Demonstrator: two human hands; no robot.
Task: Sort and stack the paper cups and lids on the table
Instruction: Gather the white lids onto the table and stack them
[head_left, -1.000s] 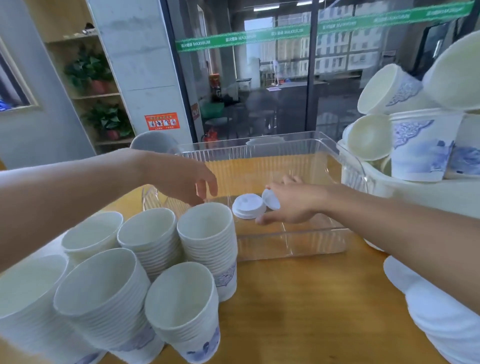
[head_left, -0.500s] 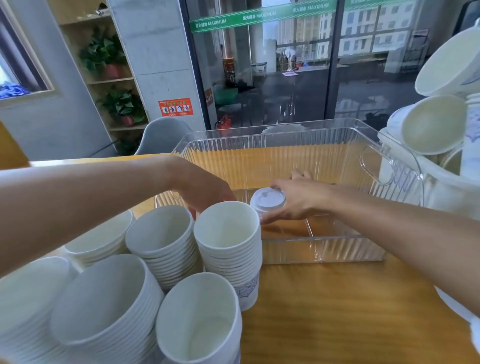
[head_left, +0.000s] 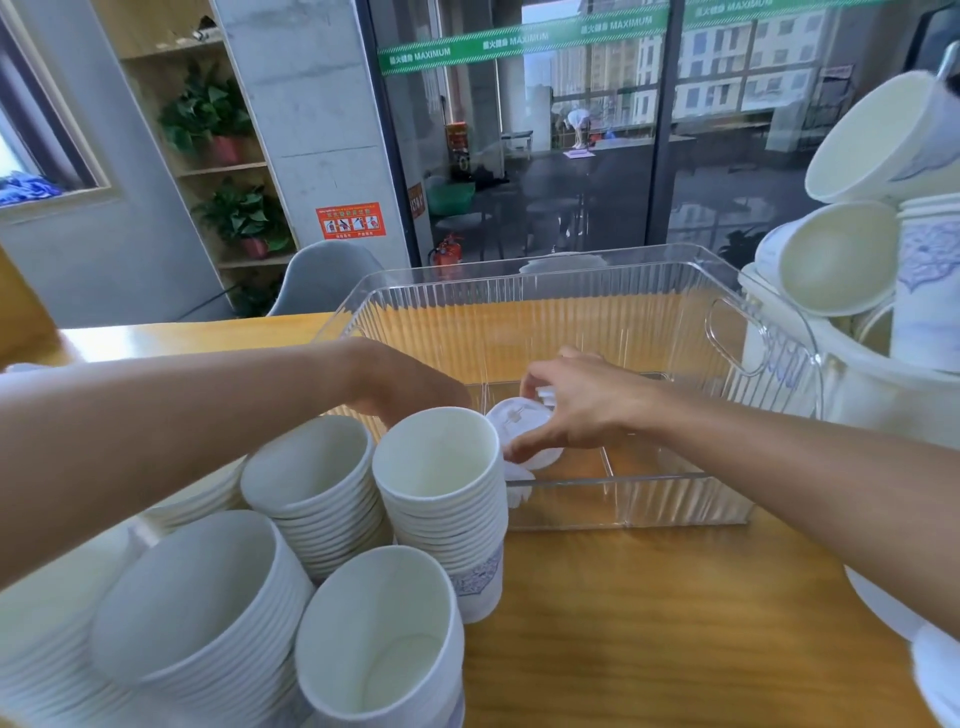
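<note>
Wooden table (head_left: 649, 623), yellowish grain, runs across the whole lower view; back edge meets a grey wall at left, a shelf unit with potted plants (head_left: 208, 119), a concrete pillar carrying an orange sign (head_left: 350, 220), then glass doors (head_left: 571, 130) with a green strip. Grey chair (head_left: 324, 280) sits behind the table's far edge. Near left: stacks of white paper cups (head_left: 311, 467) packed tight, touching each other, the nearest ones cut off by the frame bottom. Left hand (head_left: 405, 384) reaches over the stacks into the clear ribbed bin (head_left: 649, 312); its fingers are hidden behind the tallest cup stack (head_left: 441, 467), so grip cannot be told. Centre: the bin stands on the table just beside the stacks, divider inside. Right hand (head_left: 576, 410) is inside the bin, fingers curled around a white lid (head_left: 519, 421) near the bin's front-left. Bare tabletop in front of the bin, centre to right. Far right: white container (head_left: 872, 395) heaped with loose tilted cups (head_left: 836, 260), touching the bin's handle side.
</note>
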